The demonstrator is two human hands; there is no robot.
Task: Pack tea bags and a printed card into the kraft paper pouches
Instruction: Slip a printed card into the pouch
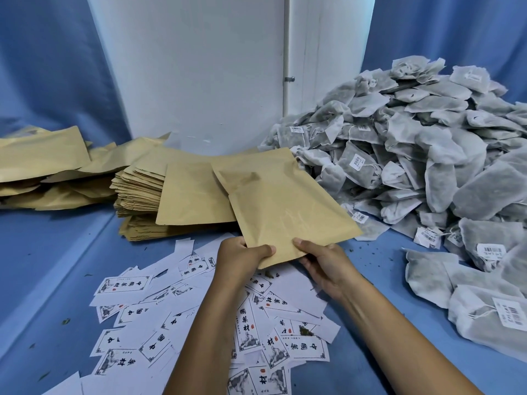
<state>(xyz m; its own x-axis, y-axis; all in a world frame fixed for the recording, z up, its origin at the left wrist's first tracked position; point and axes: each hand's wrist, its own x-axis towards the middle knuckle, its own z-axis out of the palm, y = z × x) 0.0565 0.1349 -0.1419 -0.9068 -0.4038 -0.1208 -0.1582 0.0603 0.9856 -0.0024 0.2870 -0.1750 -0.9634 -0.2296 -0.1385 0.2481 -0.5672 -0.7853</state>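
Both hands, left hand (242,256) and right hand (323,263), pinch one kraft pouch (285,203) by its near edge above the printed cards (199,309); seemingly unfilled, with the tea bags (413,155) heaped alongside, unpacked.

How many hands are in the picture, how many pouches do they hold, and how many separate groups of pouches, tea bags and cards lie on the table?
Hands: 2, left hand and right hand
Held pouch: 1
Pouch stack: 1
Loose pouch pile: 1
Tea bag heap: 1
Printed card scatter: 1
Total: 7
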